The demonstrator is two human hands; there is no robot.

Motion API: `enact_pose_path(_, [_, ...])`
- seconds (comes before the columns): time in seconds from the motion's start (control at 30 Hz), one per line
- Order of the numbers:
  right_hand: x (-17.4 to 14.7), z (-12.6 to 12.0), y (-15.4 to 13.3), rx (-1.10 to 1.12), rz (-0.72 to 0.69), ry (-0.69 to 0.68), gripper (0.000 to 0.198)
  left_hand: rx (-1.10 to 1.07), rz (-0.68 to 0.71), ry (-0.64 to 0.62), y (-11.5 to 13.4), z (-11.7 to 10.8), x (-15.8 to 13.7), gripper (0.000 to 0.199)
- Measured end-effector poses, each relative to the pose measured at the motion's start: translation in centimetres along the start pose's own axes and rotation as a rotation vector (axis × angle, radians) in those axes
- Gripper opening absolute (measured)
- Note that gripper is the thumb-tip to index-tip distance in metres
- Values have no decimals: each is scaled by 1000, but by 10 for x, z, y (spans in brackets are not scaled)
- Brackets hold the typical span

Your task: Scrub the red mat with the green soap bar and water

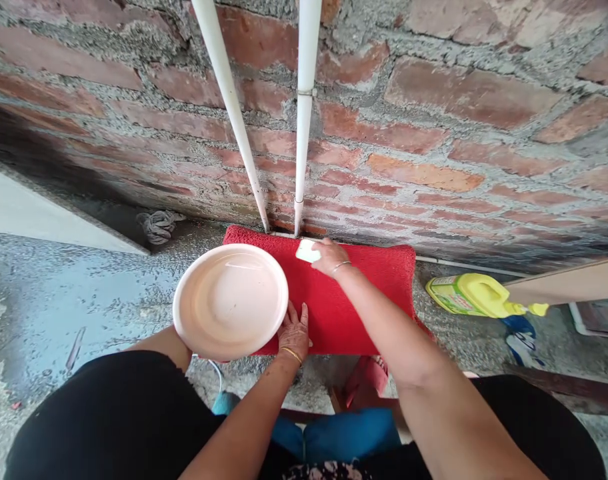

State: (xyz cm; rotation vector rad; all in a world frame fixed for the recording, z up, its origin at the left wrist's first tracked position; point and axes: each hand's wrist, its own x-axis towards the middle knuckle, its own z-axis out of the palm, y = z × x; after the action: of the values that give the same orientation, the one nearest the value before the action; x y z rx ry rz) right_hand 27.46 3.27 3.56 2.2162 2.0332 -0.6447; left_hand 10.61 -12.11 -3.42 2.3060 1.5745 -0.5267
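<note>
A red textured mat (344,300) lies spread out in front of me, its far edge close to the brick wall. My right hand (331,256) grips a pale, whitish bar of soap (308,251) against the mat's far part. Flat on the mat's near side, my left hand (295,327) has its fingers stretched out beside a pale pink basin (181,313). Clear water (244,293) fills part of the basin, which covers the mat's left end. What the basin rests on is hidden.
Two white pipes (304,120) run down the brick wall (424,160) behind the mat. A yellow detergent bottle (474,295) lies on the floor at right, near a blue-and-white object (523,341). White rope (159,225) lies coiled at left. The floor (99,280) there is wet.
</note>
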Motion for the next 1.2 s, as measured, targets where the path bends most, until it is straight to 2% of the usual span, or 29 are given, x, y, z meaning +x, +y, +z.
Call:
enact_pose_path(0.07, [13, 11, -32, -3, -73, -6, 45, -10, 6, 1, -1, 1, 0, 108])
enact_pose_path(0.1, [17, 16, -39, -7, -88, -9, 45, -14, 8, -3, -1, 0, 0, 108])
enact_pose_path(0.13, [20, 19, -39, -12, -94, -12, 45, -17, 11, -8, -1, 0, 0, 108])
enact_pose_path(0.2, [18, 21, -20, -13, -82, -12, 46, -19, 16, -16, -1, -2, 0, 108])
enact_pose_path(0.27, [6, 18, 22, -5, -26, -2, 48, -15, 20, -16, -2, -4, 0, 108])
enact_pose_path(0.33, [-15, 9, 79, -5, 86, 8, 50, -10, 23, -14, -2, -5, -1, 107])
enact_pose_path(0.43, [-63, -9, 167, -55, 331, -1, 51, 4, 21, -12, -2, -4, 0, 105])
enact_pose_path(0.5, [-101, -20, 214, -119, 529, -44, 52, 17, 13, -10, -2, -4, 0, 105])
enact_pose_path(0.57, [-135, -28, 244, -182, 703, -67, 47, 27, 8, -10, -2, -3, 0, 105])
enact_pose_path(0.67, [-167, -30, 256, -197, 819, -51, 44, 29, 6, -17, -1, -4, 0, 107])
enact_pose_path(0.73, [-169, -27, 245, -148, 793, -44, 49, 21, 8, -30, -1, -6, 0, 107])
enact_pose_path(0.83, [-145, -17, 204, -85, 669, -23, 53, 1, 11, -40, 0, -7, -1, 108])
enact_pose_path(0.93, [-103, -5, 138, -41, 440, 22, 50, -17, 3, -38, 0, -7, -1, 107])
enact_pose_path(1.07, [-50, 9, 33, -23, 80, 15, 46, -35, -4, -38, 1, -3, 0, 107])
enact_pose_path(1.13, [-30, 15, -10, -44, -44, 0, 45, -42, 7, -23, 0, 0, 1, 107])
enact_pose_path(1.2, [-17, 21, -36, -61, -107, -18, 43, -48, 16, -6, -1, 3, 1, 108])
